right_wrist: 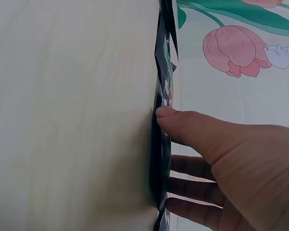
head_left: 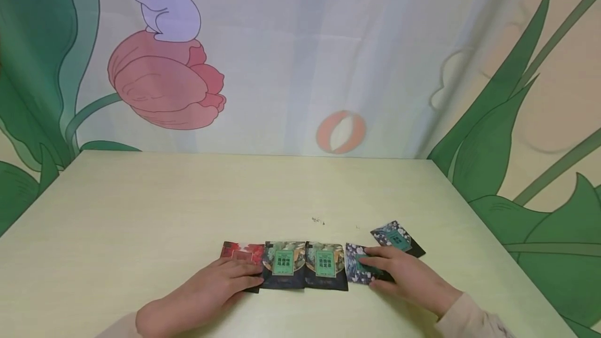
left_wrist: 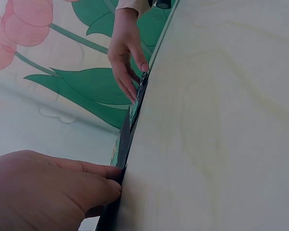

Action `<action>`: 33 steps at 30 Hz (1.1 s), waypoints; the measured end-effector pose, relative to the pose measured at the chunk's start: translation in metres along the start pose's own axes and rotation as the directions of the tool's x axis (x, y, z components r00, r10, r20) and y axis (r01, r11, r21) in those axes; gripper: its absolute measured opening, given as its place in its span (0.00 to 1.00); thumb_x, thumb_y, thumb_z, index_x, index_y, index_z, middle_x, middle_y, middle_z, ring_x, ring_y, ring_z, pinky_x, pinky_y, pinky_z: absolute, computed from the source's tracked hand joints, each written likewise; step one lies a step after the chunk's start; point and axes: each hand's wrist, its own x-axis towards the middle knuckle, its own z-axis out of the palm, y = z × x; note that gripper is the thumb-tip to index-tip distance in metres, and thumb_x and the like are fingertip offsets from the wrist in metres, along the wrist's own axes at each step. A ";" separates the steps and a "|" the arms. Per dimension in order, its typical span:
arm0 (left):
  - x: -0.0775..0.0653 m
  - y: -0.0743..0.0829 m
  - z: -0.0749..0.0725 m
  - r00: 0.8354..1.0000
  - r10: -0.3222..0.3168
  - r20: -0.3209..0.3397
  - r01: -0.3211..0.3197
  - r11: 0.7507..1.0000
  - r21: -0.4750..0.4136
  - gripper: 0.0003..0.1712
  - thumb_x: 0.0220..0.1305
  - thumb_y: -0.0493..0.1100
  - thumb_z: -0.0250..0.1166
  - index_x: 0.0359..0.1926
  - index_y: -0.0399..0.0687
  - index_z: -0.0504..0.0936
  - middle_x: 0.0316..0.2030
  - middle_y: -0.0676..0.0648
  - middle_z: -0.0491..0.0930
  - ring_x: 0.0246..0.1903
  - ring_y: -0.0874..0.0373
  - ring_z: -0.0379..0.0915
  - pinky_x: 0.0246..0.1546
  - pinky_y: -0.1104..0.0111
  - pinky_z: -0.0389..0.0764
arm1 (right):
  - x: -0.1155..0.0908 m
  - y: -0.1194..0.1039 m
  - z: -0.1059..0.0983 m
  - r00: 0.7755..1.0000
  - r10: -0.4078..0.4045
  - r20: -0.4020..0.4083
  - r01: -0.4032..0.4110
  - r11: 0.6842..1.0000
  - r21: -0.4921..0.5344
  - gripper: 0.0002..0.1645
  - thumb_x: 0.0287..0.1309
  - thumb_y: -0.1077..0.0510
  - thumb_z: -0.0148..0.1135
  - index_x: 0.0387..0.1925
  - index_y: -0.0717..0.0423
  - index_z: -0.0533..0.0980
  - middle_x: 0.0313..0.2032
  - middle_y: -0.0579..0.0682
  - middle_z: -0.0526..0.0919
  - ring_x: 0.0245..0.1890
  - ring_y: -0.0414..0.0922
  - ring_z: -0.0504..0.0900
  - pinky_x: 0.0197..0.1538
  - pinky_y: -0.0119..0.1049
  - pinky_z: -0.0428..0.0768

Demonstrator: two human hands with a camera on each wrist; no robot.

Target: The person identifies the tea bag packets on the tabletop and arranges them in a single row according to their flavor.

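A row of small flat tea packets lies on the table. At its left end my left hand [head_left: 224,281] rests on a red packet [head_left: 244,250], fingers extended over it and covering its lower part. Two matching green-and-gold packets with green labels, one left [head_left: 284,265] and one right [head_left: 326,266], lie side by side in the middle. At the right end my right hand [head_left: 405,275] touches a dark blue floral packet [head_left: 355,271], with its fingers on top and the thumb [right_wrist: 166,112] at the near edge. A second blue floral packet [head_left: 395,236] lies tilted behind that hand.
Small dark specks [head_left: 318,220] mark the pale wooden table [head_left: 188,197] behind the row. A curtain [head_left: 281,67] printed with flowers, leaves and a white animal hangs along the table's back and sides.
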 end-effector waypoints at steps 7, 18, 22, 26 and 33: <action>0.001 0.001 -0.001 1.000 -0.016 0.018 0.016 1.000 0.000 0.18 0.64 0.38 0.59 0.55 0.53 0.81 0.55 0.52 0.79 0.56 0.56 0.74 0.55 0.58 0.77 | -0.003 -0.003 0.002 0.999 0.036 -0.010 -0.037 0.999 -0.027 0.28 0.59 0.42 0.62 0.59 0.47 0.76 0.58 0.53 0.77 0.58 0.55 0.76 0.56 0.52 0.78; 0.002 0.001 -0.003 1.000 -0.013 0.009 0.013 1.000 -0.003 0.18 0.65 0.39 0.59 0.55 0.53 0.81 0.55 0.52 0.80 0.56 0.56 0.75 0.55 0.57 0.77 | -0.005 -0.009 0.002 0.994 0.095 -0.046 -0.099 0.992 -0.081 0.24 0.60 0.47 0.62 0.57 0.47 0.78 0.54 0.53 0.79 0.56 0.54 0.77 0.56 0.53 0.78; 0.003 0.000 -0.003 1.000 -0.013 0.013 0.013 1.000 -0.006 0.18 0.65 0.39 0.60 0.55 0.53 0.81 0.55 0.52 0.80 0.56 0.56 0.75 0.55 0.57 0.77 | -0.005 -0.010 0.003 0.995 0.072 -0.070 -0.081 0.988 -0.133 0.23 0.59 0.50 0.64 0.56 0.47 0.79 0.51 0.52 0.80 0.51 0.51 0.79 0.53 0.50 0.80; 0.002 0.000 -0.002 1.000 -0.010 0.006 0.010 1.000 -0.011 0.18 0.65 0.39 0.60 0.55 0.53 0.81 0.55 0.52 0.80 0.56 0.56 0.75 0.55 0.57 0.77 | -0.006 -0.012 0.002 0.993 0.100 -0.056 -0.106 0.987 -0.118 0.24 0.57 0.49 0.65 0.56 0.47 0.79 0.50 0.51 0.80 0.50 0.50 0.79 0.52 0.48 0.80; 0.001 0.000 -0.001 1.000 -0.017 0.020 0.018 1.000 -0.021 0.18 0.65 0.40 0.61 0.55 0.54 0.81 0.55 0.52 0.80 0.56 0.55 0.75 0.56 0.57 0.77 | -0.010 -0.014 0.004 0.988 0.147 -0.055 -0.152 0.983 -0.103 0.25 0.59 0.46 0.63 0.57 0.48 0.78 0.53 0.51 0.78 0.54 0.52 0.77 0.55 0.50 0.79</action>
